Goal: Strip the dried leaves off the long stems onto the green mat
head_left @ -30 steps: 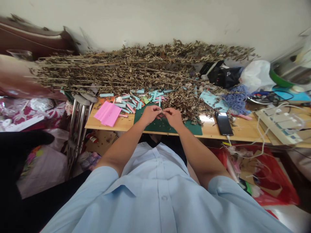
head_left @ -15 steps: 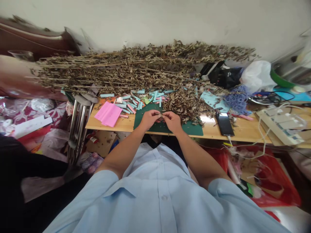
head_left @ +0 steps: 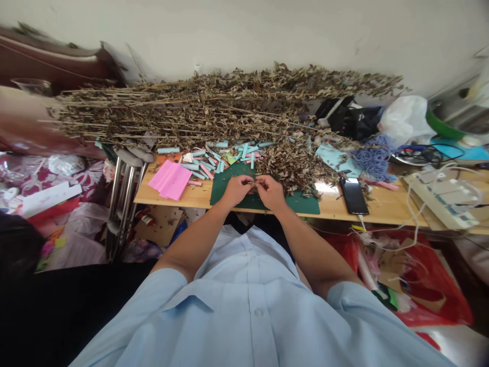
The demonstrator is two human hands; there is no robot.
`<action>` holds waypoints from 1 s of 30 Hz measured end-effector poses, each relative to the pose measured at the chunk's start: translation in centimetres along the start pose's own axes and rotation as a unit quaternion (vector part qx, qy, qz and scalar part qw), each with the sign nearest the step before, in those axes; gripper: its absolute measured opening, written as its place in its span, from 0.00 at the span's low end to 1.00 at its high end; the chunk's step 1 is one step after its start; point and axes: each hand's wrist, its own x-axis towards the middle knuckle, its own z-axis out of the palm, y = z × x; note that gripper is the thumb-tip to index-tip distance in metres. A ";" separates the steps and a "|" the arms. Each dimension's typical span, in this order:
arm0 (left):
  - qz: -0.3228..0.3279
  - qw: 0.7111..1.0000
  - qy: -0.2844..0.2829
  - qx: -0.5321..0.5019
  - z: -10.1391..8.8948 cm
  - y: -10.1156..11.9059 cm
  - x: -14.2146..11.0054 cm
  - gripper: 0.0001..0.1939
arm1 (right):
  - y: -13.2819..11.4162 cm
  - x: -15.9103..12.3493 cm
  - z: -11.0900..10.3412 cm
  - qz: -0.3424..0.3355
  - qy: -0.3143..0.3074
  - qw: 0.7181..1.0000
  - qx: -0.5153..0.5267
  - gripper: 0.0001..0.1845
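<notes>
My left hand (head_left: 237,190) and my right hand (head_left: 270,191) meet over the green cutting mat (head_left: 305,205). Fingertips of both pinch a small bit of dried leaves (head_left: 253,186), mostly covered by the fingers. A heap of loose dried leaves (head_left: 288,165) lies just beyond my right hand. Past my left hand are several small blue and pink paper rolls (head_left: 208,165), scattered at the mat's far left. A stack of pink paper sheets (head_left: 170,179) rests on the table farther left.
Long dried leafy stalks (head_left: 183,109) are piled along the wall. On the right are a black phone (head_left: 354,195) with a cable, purple yarn (head_left: 373,158) and a power strip (head_left: 443,196). Metal crutches (head_left: 124,188) lean at the table's left end. A dark-clothed shape (head_left: 76,306) fills the lower left.
Both hands stay in nearly the same place, with the fingers shifting slightly around the dried leaves. At lower left the dark-clothed shape has moved.
</notes>
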 end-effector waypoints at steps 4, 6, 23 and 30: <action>-0.010 1.000 -0.003 -0.008 0.2 0.2 -0.1 0.06 | 0.2 0.0 0.2 0.027 0.014 0.999 0.009 0.12; -0.010 1.000 0.001 -0.021 0.2 0.2 -0.1 0.06 | 0.3 0.1 0.3 0.059 0.032 0.997 0.030 0.12; 0.001 0.993 0.011 -0.115 -0.6 -0.5 0.2 0.09 | -0.5 0.6 -0.1 0.136 -0.016 0.974 0.181 0.17; 0.006 0.995 0.016 -0.101 -0.4 -0.4 0.1 0.08 | -0.3 0.5 0.3 0.132 -0.035 0.979 0.152 0.17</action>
